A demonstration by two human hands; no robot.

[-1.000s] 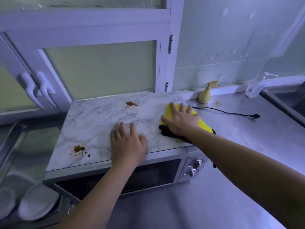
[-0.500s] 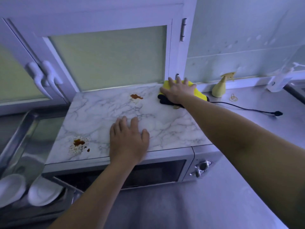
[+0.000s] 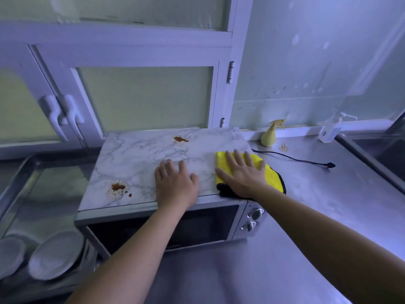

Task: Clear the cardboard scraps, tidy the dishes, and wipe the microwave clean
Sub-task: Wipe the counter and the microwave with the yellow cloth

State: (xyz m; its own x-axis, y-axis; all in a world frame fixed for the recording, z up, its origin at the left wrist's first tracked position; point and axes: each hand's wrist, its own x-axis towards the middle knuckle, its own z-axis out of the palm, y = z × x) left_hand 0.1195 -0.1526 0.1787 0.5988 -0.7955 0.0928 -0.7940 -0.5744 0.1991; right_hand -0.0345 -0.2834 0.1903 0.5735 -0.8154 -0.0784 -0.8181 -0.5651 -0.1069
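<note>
Your right hand [image 3: 243, 174], flat on the yellow cloth [image 3: 272, 174], has dragged it from the back corner to the microwave [image 3: 140, 154] top's front right edge. Left hand [image 3: 175, 183] lies flat, bracing the top. Rear stain [image 3: 180, 139] and front stain [image 3: 118, 186] are untouched; wiping isn't done.

No legible text or labels

- The right hand [image 3: 243, 174], flat on the yellow cloth [image 3: 272, 175], has slid from the back right corner of the microwave [image 3: 142, 156] top to its front right edge.
- The cloth now overhangs that front corner.
</note>
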